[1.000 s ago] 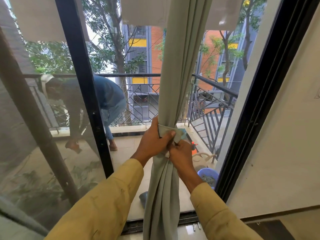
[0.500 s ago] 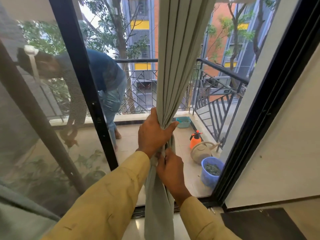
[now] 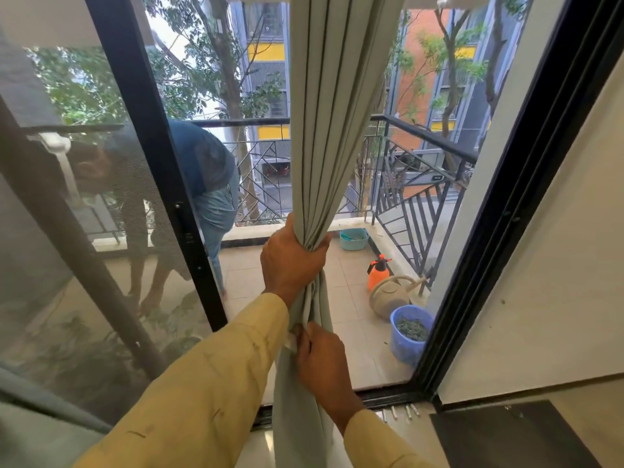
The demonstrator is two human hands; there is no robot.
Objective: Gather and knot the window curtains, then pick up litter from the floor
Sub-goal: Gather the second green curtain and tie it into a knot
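A pale grey-green curtain (image 3: 332,106) hangs in front of the open balcony door, bunched into a narrow rope of folds. My left hand (image 3: 290,261) is wrapped around the gathered cloth at mid height. About a hand's length lower, my right hand (image 3: 320,363) grips the bundle and pinches a white edge of the fabric. Below my right hand the curtain falls loose to the floor. Both arms wear yellow sleeves.
A black door frame (image 3: 158,184) stands to the left, with mesh screen beside it. On the balcony a person (image 3: 209,184) bends forward near the railing (image 3: 418,136). An orange sprayer (image 3: 378,273), beige watering can (image 3: 391,295), blue bucket (image 3: 410,332) and teal basin (image 3: 353,238) sit at right.
My right hand has slid down the curtain, away from my left hand, which keeps its grip higher up. The view has tipped downward and closer to the door.
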